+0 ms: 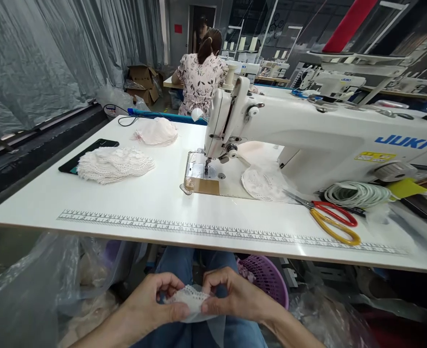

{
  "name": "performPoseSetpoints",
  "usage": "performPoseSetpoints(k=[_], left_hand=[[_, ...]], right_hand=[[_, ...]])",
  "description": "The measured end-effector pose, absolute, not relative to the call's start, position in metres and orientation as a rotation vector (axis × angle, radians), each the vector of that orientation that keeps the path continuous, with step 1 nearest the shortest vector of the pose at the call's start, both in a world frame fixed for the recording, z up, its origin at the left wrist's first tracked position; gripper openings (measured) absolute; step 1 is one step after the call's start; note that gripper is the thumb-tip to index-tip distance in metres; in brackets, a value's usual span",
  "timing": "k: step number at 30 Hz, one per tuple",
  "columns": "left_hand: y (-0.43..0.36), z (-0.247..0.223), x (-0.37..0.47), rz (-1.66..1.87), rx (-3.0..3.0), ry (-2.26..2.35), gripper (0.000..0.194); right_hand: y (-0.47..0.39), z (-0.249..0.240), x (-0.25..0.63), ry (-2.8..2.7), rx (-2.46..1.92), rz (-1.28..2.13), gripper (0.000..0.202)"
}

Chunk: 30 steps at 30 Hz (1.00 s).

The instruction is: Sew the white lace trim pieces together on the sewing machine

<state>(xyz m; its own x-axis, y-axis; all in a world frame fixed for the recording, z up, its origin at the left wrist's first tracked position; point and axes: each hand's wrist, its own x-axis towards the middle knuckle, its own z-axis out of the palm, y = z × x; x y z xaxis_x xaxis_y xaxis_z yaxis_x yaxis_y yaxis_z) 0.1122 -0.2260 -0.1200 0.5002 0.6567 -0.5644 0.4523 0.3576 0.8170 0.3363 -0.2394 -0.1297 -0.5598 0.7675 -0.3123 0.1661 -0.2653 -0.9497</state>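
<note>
Over my lap, below the table's front edge, a small piece of white lace fabric [192, 300] with an eyelet border is stretched between both hands. My left hand [158, 299] pinches its left side between thumb and curled fingers. On the right side, my right hand [222, 295] grips it with thumb and forefinger. Sheer material hangs down beneath the right fingers. Ahead of me stands a white sewing machine [307, 125], with its needle and presser foot above the metal plate. White lace pieces [266, 183] lie on the machine bed right of the needle.
Stacked lace pieces [115, 164] partly cover a dark phone-like slab [86, 153] on the table's left. Behind them lies pale pink fabric [157, 131]. Scissors [332, 220] and coiled cord [358, 194] rest at right. A purple basket [266, 280] sits underneath. Another person [203, 75] sits ahead.
</note>
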Motion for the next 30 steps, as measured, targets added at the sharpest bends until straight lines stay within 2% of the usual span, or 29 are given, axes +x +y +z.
performPoseSetpoints(k=[5,11,17,26,30], left_hand=[[-0.23,-0.116,0.115,0.153,1.277,1.115,0.037],[-0.233,-0.116,0.121,0.258,1.213,1.103,0.031],[-0.235,-0.126,0.119,0.281,1.209,1.178,0.036],[-0.234,-0.127,0.112,0.261,1.124,1.16,0.046],[-0.228,-0.124,0.114,0.208,1.067,1.073,0.049]], right_hand=[[-0.238,-0.13,0.337,-1.627,-1.165,1.848,0.017],[-0.235,-0.128,0.337,-1.607,-1.169,1.877,0.018],[-0.237,-0.129,0.338,-1.603,-1.17,1.865,0.017],[-0.236,-0.133,0.349,-1.646,-1.013,1.903,0.039],[-0.235,-0.134,0.355,-1.627,-0.87,1.943,0.04]])
